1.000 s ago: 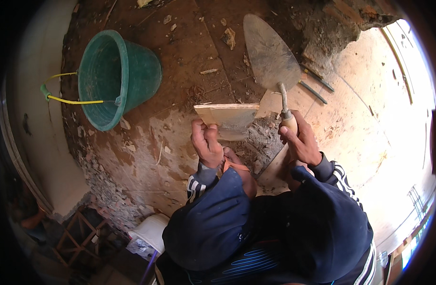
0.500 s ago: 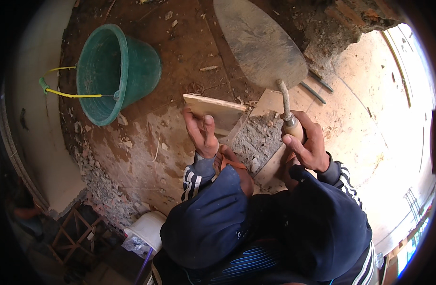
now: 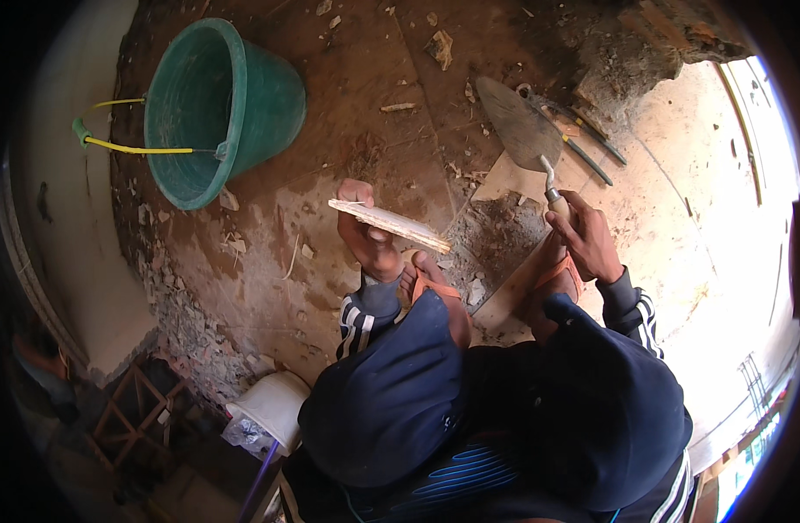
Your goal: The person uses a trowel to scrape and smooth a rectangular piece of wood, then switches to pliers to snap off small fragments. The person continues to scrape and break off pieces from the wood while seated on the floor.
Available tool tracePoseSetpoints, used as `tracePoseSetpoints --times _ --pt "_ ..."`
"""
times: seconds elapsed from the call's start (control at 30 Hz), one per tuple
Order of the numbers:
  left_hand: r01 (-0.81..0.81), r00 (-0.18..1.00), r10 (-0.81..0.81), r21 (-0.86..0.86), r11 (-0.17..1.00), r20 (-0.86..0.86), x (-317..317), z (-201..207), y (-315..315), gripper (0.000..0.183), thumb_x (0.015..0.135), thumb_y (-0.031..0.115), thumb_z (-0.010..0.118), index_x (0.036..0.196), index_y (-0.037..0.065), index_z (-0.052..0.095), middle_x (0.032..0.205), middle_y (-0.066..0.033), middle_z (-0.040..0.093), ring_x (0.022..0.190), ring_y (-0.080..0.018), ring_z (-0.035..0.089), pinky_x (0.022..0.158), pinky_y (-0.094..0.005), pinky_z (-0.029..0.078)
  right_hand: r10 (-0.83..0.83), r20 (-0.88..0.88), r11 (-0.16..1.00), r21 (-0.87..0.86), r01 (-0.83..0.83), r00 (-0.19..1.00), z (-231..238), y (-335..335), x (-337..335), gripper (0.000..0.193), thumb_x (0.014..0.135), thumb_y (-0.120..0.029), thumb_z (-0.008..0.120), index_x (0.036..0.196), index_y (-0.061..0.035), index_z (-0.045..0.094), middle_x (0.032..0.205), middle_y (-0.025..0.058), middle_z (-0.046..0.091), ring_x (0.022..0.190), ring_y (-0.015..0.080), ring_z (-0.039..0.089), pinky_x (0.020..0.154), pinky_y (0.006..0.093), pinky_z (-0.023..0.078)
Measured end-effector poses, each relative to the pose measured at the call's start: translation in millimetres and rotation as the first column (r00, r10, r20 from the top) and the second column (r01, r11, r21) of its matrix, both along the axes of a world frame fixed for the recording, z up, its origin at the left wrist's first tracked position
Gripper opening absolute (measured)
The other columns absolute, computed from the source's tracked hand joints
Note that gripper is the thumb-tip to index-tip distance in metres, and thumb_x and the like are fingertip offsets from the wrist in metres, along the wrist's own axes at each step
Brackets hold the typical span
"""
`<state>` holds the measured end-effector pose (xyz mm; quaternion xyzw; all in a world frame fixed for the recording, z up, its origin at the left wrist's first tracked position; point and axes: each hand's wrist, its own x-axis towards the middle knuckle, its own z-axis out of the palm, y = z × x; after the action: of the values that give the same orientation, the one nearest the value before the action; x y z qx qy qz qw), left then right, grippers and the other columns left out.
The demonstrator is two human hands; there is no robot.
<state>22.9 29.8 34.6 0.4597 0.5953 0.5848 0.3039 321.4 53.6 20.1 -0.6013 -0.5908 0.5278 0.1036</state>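
My left hand is closed round the left end of a flat piece of tile, which shows its pale, rough broken edge. In my right hand is the wooden handle of a pointed trowel. The grey blade points away and to the left, over the floor. Between my feet lies a patch of grey rubble and loose mortar. A pair of dark-handled pliers or cutters rests on the floor just beyond the trowel's neck; the blade partly covers it.
A green bucket with a yellow handle lies tipped at the far left. Broken masonry rises at the far right. A white bucket stands near my left leg, and rubble lines the wall at left.
The trowel has gone lower and farther from my head, its blade now nearer the floor. The tile has tilted, turning its broken edge upward. My right hand has shifted slightly right.
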Motion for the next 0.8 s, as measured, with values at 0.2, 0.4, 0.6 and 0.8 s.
tracePoseSetpoints --times 0.2,0.4,0.6,0.8 --pt "0.004 1.0 -0.004 0.003 1.0 -0.03 1 0 3 0.068 0.081 0.071 0.056 0.087 0.005 0.038 0.088 -0.0016 0.031 0.078 -0.0115 0.028 0.07 -0.027 0.026 -0.005 0.016 1.0 0.029 0.005 1.0 -11 -3 6 0.039 0.089 -0.03 0.062 0.114 0.0006 0.058 0.067 0.0231 0.055 0.063 0.0389 0.057 0.061 0.0426 0.043" --pt "-0.12 0.99 0.102 -0.192 0.974 -0.102 6 18 4 0.056 0.092 0.05 0.057 0.104 -0.004 0.049 0.087 -0.0081 0.055 0.076 -0.0179 0.051 0.067 -0.0332 0.04 0.018 0.061 1.0 0.024 -0.019 0.998 -10 -1 4 0.039 0.09 -0.03 0.062 0.114 0.0002 0.057 0.065 0.0232 0.053 0.061 0.0382 0.056 0.059 0.0426 0.042" --pt "-0.211 0.875 0.012 -0.359 0.909 -0.485 -13 21 26 0.037 0.098 0.029 0.053 0.108 -0.006 0.051 0.096 -0.025 0.062 0.087 -0.0414 0.061 0.076 -0.0444 0.045 0.055 0.071 0.998 0.033 -0.057 0.996 -15 -4 8 0.04 0.088 -0.026 0.063 0.118 -0.0026 0.053 0.068 0.0238 0.057 0.064 0.0402 0.059 0.06 0.0447 0.044" --pt "-0.199 0.856 -0.119 -0.533 0.823 -0.504 -24 -24 50 0.054 0.092 0.026 0.057 0.131 -0.005 0.034 0.107 -0.0316 0.06 0.1 -0.0471 0.059 0.087 -0.0482 0.045 -0.009 0.076 0.998 0.07 0.004 0.997 -28 -13 9 0.042 0.087 -0.02 0.06 0.121 -0.0071 0.04 0.084 0.0253 0.063 0.077 0.0451 0.062 0.068 0.0486 0.047"
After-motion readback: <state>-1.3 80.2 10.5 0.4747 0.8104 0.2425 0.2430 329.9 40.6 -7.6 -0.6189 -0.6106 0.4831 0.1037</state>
